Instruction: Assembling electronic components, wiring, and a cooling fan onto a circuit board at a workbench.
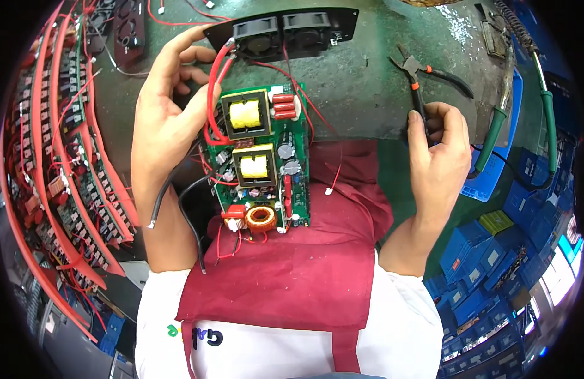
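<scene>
In front of me a green circuit board [282,136] carries two yellow-wound transformers [244,115] and a copper-wound ring coil [261,218]. Its lower part overlaps my dark red apron. Beyond it a black panel with two fans [304,28] stands on edge, tilted. My left hand [172,107] is curled at the panel's left end, index finger on it and thumb by thick red wires [211,110]; its exact grip is partly hidden. In my right hand [438,145], one handle of the cutting pliers [415,79] is gripped; their jaws are apart and the other handle points right.
Red racks of circuit boards [64,151] line the left side. Another fan panel [129,28] lies far left on the green bench [361,88]. At right are soldering irons with green handles [491,139], a blue tray [480,186] and blue bins [466,252].
</scene>
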A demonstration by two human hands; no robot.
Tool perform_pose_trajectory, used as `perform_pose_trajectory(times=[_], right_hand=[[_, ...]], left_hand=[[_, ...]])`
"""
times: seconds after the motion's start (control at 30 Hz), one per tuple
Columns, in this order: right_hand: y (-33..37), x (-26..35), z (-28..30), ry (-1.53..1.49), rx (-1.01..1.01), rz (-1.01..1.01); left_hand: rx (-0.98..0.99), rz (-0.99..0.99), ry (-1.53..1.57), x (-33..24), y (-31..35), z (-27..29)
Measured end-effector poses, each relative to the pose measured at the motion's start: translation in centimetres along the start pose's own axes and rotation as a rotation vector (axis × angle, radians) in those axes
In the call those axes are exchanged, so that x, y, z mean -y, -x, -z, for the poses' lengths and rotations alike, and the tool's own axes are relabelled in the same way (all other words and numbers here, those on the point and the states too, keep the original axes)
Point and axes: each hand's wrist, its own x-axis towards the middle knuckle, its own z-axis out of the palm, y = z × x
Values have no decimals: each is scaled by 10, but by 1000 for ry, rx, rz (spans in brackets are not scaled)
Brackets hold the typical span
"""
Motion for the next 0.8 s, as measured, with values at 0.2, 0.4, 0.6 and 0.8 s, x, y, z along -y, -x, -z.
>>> perform_pose_trajectory(times=[0.2,0.4,0.6,0.8], right_hand=[[9,5,0,69,29,35],[20,25,6,50,35,-62],[24,46,18,40,-58,149],[37,103,12,-5,18,486]], left_hand=[[-22,-41,33,10,5,8],[28,-46,88,7,6,21],[-60,-30,200,4,-8,13],[-162,-182,196,24,-11,7]])
